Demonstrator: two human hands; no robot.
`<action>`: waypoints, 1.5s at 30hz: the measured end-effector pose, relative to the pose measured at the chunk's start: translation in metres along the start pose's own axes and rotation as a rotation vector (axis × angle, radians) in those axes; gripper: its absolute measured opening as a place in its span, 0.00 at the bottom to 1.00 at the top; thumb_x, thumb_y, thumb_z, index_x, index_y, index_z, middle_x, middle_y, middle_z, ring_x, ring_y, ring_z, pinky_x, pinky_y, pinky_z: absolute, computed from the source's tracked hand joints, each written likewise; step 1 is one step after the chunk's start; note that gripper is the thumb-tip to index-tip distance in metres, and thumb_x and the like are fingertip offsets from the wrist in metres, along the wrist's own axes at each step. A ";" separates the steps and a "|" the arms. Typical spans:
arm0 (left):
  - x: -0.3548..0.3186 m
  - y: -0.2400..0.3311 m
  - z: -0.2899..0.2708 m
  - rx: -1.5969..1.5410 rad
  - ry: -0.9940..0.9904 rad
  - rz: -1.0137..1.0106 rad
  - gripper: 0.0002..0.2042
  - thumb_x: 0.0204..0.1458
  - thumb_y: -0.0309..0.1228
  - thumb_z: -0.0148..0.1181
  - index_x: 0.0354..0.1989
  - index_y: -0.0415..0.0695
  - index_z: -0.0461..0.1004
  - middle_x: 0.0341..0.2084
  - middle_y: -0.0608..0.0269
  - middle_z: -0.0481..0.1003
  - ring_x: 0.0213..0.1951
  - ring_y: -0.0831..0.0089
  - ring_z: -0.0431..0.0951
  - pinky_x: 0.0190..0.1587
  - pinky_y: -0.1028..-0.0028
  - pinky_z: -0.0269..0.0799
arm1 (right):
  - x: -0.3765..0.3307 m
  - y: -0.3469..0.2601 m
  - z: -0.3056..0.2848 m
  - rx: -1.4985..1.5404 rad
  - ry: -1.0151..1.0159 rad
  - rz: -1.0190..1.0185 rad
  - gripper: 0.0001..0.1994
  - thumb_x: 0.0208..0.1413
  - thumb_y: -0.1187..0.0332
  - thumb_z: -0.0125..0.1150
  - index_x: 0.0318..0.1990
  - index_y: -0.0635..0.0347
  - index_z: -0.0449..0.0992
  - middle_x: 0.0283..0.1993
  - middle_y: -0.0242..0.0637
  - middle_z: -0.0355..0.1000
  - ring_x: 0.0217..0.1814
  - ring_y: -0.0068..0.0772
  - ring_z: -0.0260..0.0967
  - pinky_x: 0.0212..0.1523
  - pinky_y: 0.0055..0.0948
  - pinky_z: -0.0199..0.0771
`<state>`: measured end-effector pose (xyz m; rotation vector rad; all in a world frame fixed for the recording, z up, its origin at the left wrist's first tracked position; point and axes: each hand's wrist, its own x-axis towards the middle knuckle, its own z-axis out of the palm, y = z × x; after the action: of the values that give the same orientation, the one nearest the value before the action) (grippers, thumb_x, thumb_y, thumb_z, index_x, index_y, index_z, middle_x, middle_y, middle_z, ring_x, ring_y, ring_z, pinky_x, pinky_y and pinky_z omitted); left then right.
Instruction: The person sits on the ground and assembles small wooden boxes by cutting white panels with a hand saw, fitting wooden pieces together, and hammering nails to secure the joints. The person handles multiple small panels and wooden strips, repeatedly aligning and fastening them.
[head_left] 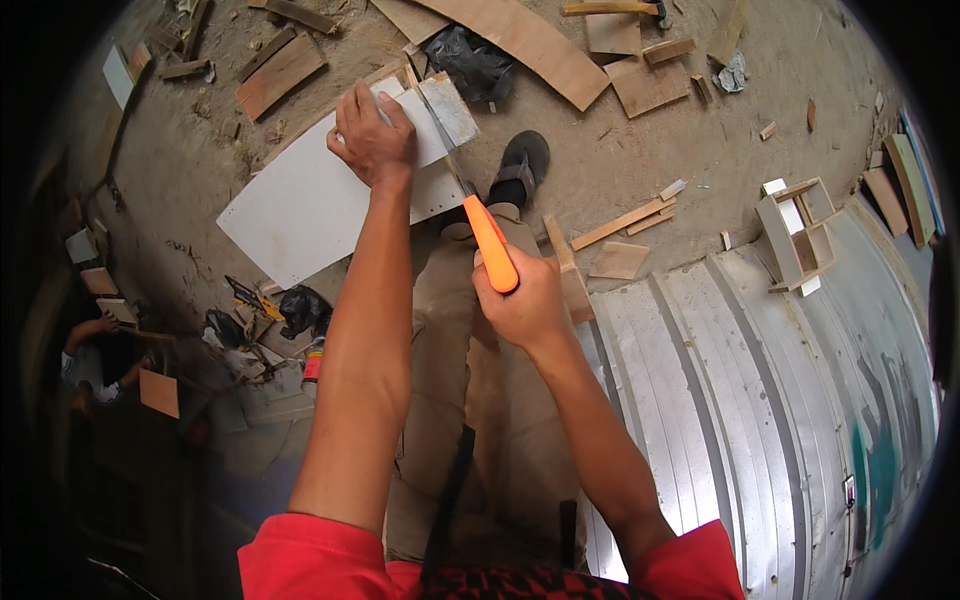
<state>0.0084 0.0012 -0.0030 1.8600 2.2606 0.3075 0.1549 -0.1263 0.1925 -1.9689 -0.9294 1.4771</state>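
My right hand (pixel 525 300) is wrapped round the orange handle of a handsaw (pixel 490 245). Its thin blade runs away from me across the right end of a white board (pixel 300 215), with a pale strip (pixel 450 108) on the blade's far right side. My left hand (pixel 375 135) bears on the board just left of the blade, fingers curled and closed at its far part. Something whitish shows between thumb and fingers, seemingly part of the board. What supports the board is mostly hidden. My sandalled foot (pixel 525 160) stands right of the blade.
Wood offcuts (pixel 645 85), a long curved plywood piece (pixel 530 45) and a black plastic bag (pixel 470 62) lie beyond. Corrugated metal sheeting (pixel 690 390) fills the right, with a small wooden frame (pixel 795 235) on its edge. Another person's hand (pixel 95 325) shows far left.
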 end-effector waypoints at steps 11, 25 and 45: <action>-0.005 -0.006 0.004 0.108 0.025 0.095 0.26 0.56 0.44 0.51 0.59 0.42 0.70 0.56 0.58 0.71 0.62 0.65 0.66 0.61 0.58 0.54 | 0.003 -0.050 -0.005 -0.076 0.015 0.149 0.07 0.55 0.70 0.62 0.32 0.67 0.75 0.20 0.44 0.71 0.20 0.40 0.71 0.26 0.37 0.69; -0.002 0.006 -0.006 0.068 -0.054 0.091 0.28 0.55 0.42 0.51 0.62 0.41 0.66 0.57 0.51 0.69 0.64 0.59 0.63 0.63 0.57 0.51 | 0.049 -0.051 0.037 -0.109 0.031 0.311 0.08 0.54 0.70 0.61 0.34 0.67 0.77 0.25 0.50 0.74 0.26 0.47 0.76 0.30 0.37 0.72; -0.005 -0.002 0.001 0.114 -0.022 0.096 0.27 0.55 0.44 0.52 0.60 0.41 0.68 0.57 0.53 0.70 0.63 0.59 0.65 0.62 0.55 0.53 | 0.009 -0.057 0.009 0.037 -0.005 0.247 0.07 0.53 0.71 0.62 0.33 0.68 0.76 0.22 0.48 0.73 0.21 0.39 0.73 0.26 0.33 0.71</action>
<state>0.0078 -0.0035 -0.0040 2.0223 2.2220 0.1747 0.1352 -0.0826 0.2262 -2.1130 -0.6735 1.6203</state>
